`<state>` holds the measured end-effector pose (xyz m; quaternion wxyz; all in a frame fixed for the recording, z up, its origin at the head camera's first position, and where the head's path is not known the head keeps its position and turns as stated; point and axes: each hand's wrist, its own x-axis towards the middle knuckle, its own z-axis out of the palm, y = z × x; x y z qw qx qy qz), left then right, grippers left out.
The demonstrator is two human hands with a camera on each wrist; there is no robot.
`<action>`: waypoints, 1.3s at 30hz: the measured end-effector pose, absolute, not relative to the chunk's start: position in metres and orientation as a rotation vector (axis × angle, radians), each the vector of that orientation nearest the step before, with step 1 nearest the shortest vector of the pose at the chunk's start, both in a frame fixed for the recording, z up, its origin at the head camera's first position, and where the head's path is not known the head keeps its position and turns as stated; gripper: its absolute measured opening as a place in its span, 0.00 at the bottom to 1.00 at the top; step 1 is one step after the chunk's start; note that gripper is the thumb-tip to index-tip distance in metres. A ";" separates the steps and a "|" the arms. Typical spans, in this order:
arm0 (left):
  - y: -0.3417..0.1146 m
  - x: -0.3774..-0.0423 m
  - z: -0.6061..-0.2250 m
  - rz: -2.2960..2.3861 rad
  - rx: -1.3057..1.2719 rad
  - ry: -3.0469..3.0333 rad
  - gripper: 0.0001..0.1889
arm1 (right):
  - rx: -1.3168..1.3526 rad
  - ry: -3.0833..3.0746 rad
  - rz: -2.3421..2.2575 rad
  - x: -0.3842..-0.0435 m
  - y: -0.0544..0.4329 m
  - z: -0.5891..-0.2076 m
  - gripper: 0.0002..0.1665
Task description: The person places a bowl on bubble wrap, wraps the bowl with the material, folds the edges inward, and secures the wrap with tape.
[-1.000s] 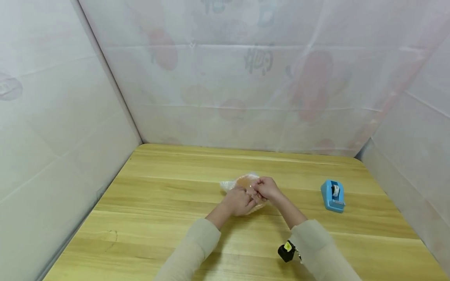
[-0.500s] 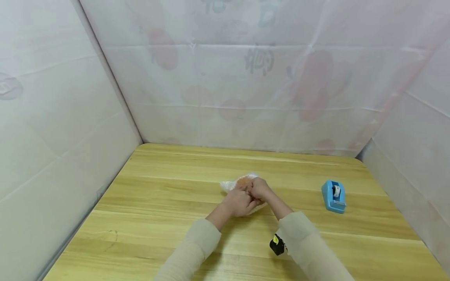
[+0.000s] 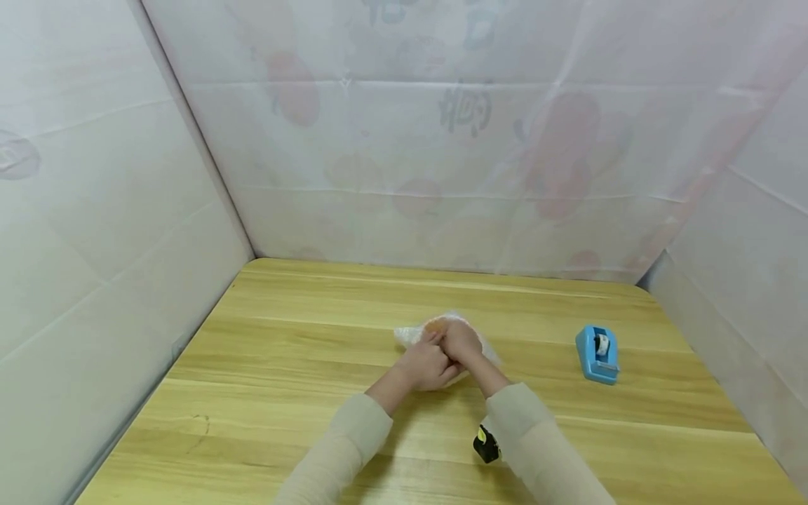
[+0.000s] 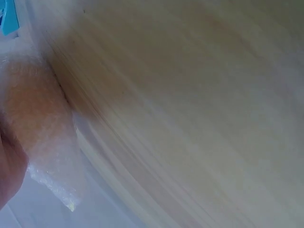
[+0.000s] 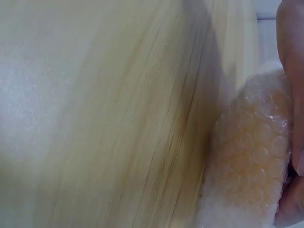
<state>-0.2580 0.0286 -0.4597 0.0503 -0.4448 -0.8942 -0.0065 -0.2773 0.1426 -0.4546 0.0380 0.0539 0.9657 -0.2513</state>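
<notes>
An orange-toned item wrapped in clear bubble wrap (image 3: 410,335) lies near the middle of the wooden table. My left hand (image 3: 424,365) holds the wrapped bundle from its near left side, with bent fingers on top and the thumb reaching right. Over the top, my right hand (image 3: 461,342) presses down, its fingertips meeting the left hand's fingers. The right hand's own grip is mostly hidden. In the right wrist view the bubble wrap (image 5: 247,156) bulges beside the fingers at the right edge. The left wrist view shows the wrap's loose corner (image 4: 64,197) sticking out past the left hand (image 4: 9,171).
A blue tape dispenser (image 3: 598,354) with a roll in it stands on the table to the right. A small black and yellow device (image 3: 486,445) sits at the right sleeve cuff. Pale sheets (image 3: 404,175) hang behind and on both sides of the wooden table (image 3: 284,337).
My right hand pinched at the wrap one second ago, then came down and moved left over the bundle, overlapping the left hand more. The left hand has stayed nearly still.
</notes>
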 end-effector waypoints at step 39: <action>0.011 -0.265 -0.450 0.045 -1.398 -2.667 0.27 | -0.161 3.305 -0.047 -0.261 0.139 -0.463 0.11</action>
